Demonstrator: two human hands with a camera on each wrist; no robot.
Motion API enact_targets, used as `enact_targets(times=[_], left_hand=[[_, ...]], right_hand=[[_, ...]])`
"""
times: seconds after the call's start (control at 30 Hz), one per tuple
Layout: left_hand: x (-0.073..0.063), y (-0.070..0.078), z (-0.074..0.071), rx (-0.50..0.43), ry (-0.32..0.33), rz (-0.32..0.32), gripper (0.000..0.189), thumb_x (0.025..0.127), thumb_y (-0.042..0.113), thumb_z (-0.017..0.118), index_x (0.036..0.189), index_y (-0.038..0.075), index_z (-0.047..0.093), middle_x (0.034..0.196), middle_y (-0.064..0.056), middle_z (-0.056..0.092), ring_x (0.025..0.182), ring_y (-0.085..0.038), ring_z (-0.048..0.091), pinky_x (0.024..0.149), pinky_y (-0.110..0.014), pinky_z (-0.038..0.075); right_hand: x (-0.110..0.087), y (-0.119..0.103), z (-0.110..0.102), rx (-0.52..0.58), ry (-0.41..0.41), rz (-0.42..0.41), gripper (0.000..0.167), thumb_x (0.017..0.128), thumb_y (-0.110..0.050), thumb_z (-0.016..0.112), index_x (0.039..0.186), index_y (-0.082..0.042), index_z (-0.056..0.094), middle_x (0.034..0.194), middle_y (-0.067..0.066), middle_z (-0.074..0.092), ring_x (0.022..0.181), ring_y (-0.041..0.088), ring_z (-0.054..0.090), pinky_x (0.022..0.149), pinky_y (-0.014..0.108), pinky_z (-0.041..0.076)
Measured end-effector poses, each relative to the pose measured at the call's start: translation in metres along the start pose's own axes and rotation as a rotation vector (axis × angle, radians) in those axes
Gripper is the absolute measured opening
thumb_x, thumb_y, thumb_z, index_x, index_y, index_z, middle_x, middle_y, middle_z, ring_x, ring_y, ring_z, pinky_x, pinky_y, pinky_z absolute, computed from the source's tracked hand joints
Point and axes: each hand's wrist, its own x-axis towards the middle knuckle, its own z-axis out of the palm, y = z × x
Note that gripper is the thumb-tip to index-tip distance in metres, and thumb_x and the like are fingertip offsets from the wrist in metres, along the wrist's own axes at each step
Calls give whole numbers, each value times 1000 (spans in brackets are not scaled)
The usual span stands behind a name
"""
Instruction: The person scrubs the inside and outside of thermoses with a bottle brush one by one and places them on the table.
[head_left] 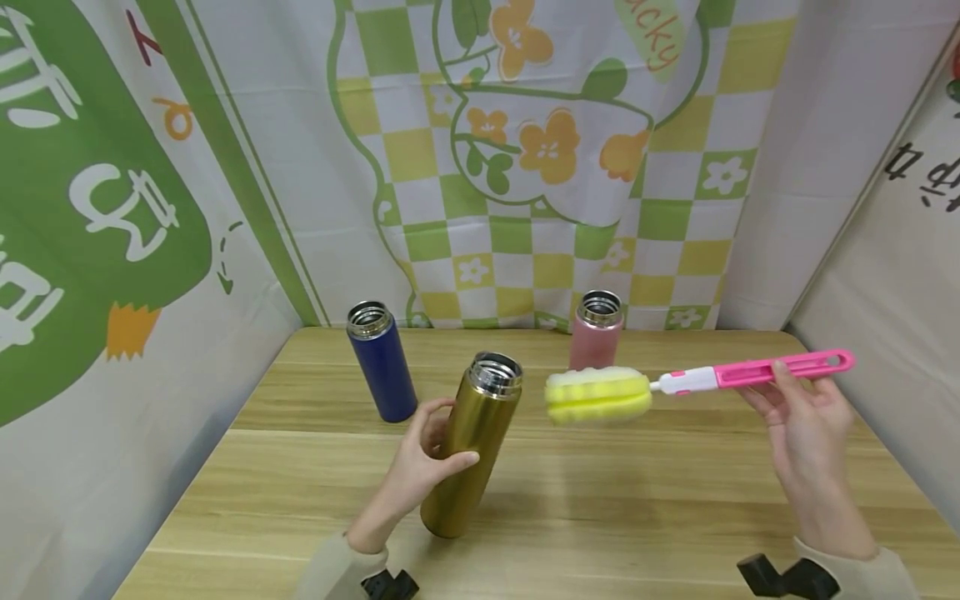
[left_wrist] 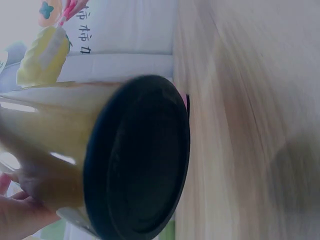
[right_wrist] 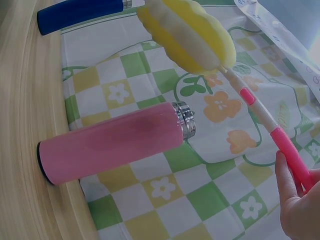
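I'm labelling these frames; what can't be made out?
- Head: base of pink cylindrical bottle, behind yellow sponge brush head.
- Head: most fingertips of the left grip, behind gold metallic cylindrical bottle.
- Head: gold bottle's interior, largely behind its wall.
- Left wrist: gold bottle's mouth, cut off by left edge.

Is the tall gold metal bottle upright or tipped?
Tipped: the left hand holds the tall gold metal bottle with its top leaning right in the head view, and the left wrist view shows its dark underside.
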Motion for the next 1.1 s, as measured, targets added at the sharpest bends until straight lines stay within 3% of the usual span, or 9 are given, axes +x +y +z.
enact_targets(times=[0.2,0.53,1.1], left_hand=[[4,-3,6,-129,-14,-50,61,72,1,68,123,7,34,105,-23,57,86,-17,58,71,-31,47],[9,-11,17,-381,-12,-123,60,77,1,61,125,12,26,103,-10,56,88,-19,57,75,-35,45],[15,-14,33,-442,-48,-159,77,86,18,57,141,30,4,112,-24,49,90,-20,57,77,-36,45]], right_hand=[[2,3,1,30,-8,10,5,85,8,48,89,7,49,80,19,61,76,29,64,71,37,49],[6,8,5,77,-42,39,6,85,8,48,91,7,48,82,19,60,77,30,64,73,38,49],[17,27,26,134,-42,104,9,85,6,50,93,7,47,84,20,60,77,30,63,75,37,48]])
